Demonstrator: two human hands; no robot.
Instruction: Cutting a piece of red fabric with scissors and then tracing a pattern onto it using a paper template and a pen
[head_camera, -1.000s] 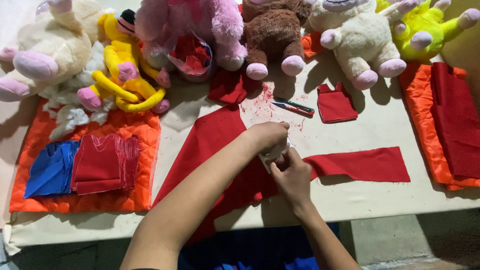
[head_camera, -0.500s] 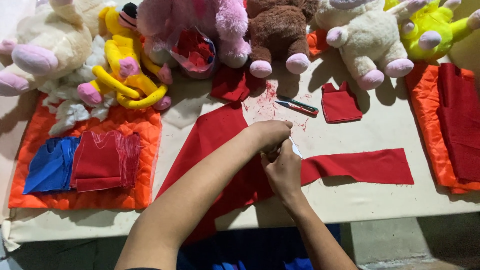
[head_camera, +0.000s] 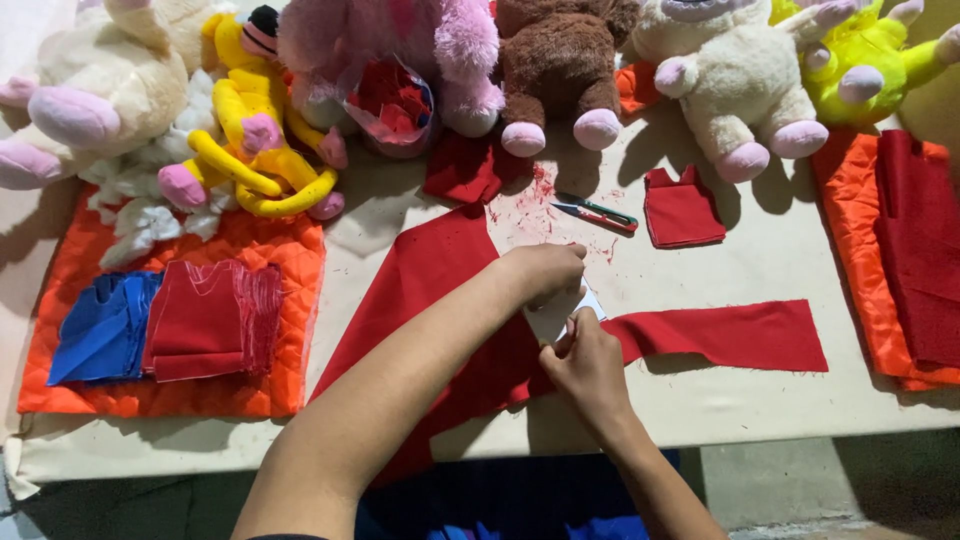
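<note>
Matt red cloth (head_camera: 440, 290) is spread mid-frame under a white paper piece (head_camera: 560, 315). Glossy quilted orange fabric (head_camera: 250, 250) is seen at left; fuzzy plush toys (head_camera: 560, 60) are lined along the top.

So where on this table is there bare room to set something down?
Bare table shows between the small red cut piece and the red strip, and below that strip along the near edge. A smaller patch lies between the orange quilted mat and the large red cloth. The back row of plush toys is crowded.
</note>
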